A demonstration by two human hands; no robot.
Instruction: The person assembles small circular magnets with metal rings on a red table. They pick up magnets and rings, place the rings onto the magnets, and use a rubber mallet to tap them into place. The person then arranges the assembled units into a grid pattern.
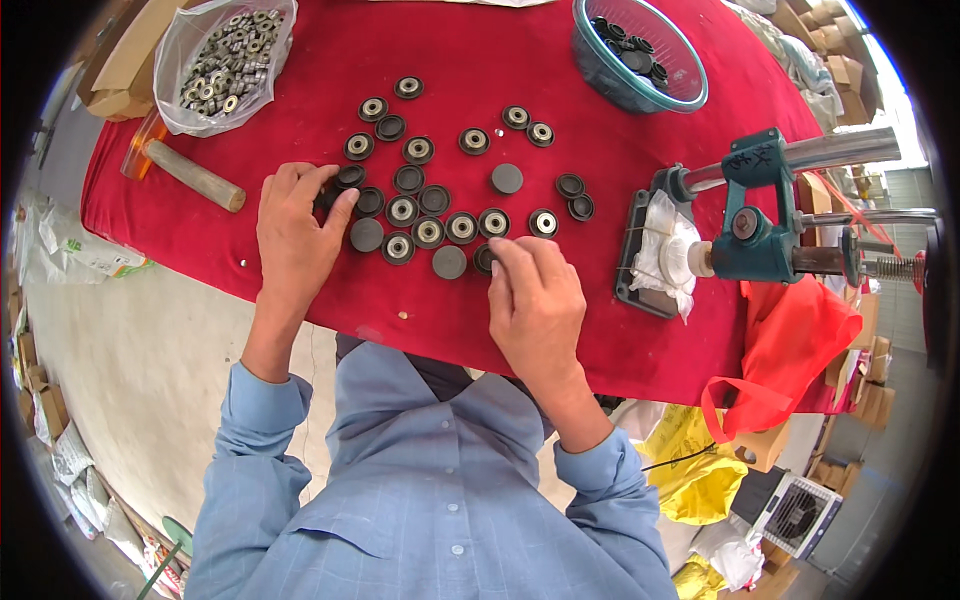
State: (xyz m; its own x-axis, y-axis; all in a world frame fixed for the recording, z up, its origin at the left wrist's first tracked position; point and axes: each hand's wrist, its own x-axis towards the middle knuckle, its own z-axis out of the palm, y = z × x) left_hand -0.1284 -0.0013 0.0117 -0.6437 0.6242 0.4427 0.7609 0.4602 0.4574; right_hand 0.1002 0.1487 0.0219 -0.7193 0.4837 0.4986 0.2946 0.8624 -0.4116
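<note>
Black round caps lie spread over the red cloth, several of them with a metal ball bearing seated inside, such as the bearing-filled cap (428, 232) in the middle. My left hand (296, 225) is at the left edge of the group, thumb and fingers closed around a black cap (350, 177). Closer to the table's front edge, my right hand (540, 305) pinches the side of another black cap (484, 260), partly hidden by its fingertips. A cap with its flat face up (449, 263) lies just left of the right hand.
A clear bag of loose bearings (232, 70) stands at the far left, near a wooden-handled hammer (195, 175). Far right is a teal basket (690, 85) holding black caps. A green hand press (760, 220) stands at the right, above a red bag (795, 340).
</note>
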